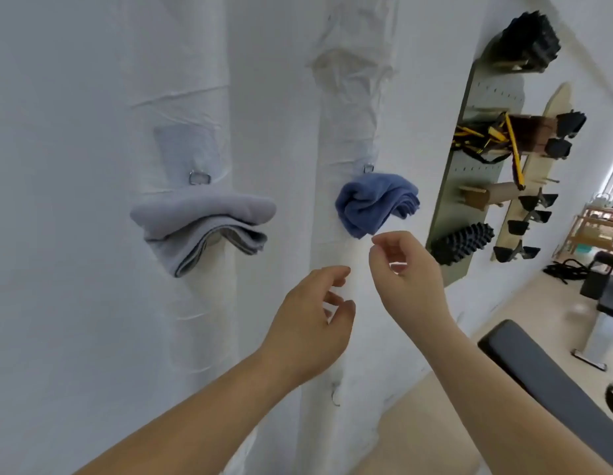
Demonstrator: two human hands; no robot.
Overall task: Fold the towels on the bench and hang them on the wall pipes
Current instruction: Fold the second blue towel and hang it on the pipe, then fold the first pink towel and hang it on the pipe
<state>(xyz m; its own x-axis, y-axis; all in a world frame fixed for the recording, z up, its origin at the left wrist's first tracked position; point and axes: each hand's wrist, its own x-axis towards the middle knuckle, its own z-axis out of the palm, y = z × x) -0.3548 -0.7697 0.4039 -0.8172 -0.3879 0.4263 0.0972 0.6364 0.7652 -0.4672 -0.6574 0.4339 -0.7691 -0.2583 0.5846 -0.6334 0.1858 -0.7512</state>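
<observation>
Towels were in neither hand. Nearest the camera, the left hand (pixel 310 320) and the right hand (pixel 406 272) were both raised toward the wall, fingers loosely curled and narrow, gripping nothing. The right thumb and forefinger sat just below the hanging corner of the blue towel (pixel 375 205); whether they touched it could not be told. The dark padded bench (pixel 545 378) lay low to the right, with no towel on the part in view.

On the sheet-covered wall (pixel 75 234), the grey towel (pixel 202 224) hung in neat flat layers over its support, under a small metal ring (pixel 198 177). Near it to the right, the blue towel was bunched and twisted rather than folded, and seemed to sit mostly to one side.

That was the likely weak point. A tug on the loose corner could pull the whole bundle off, since the wad had little cloth draped over the far side to hold it. Left as it was, it might also slide off under its own weight. Farther right, a rack (pixel 476 159) held rollers and straps.
</observation>
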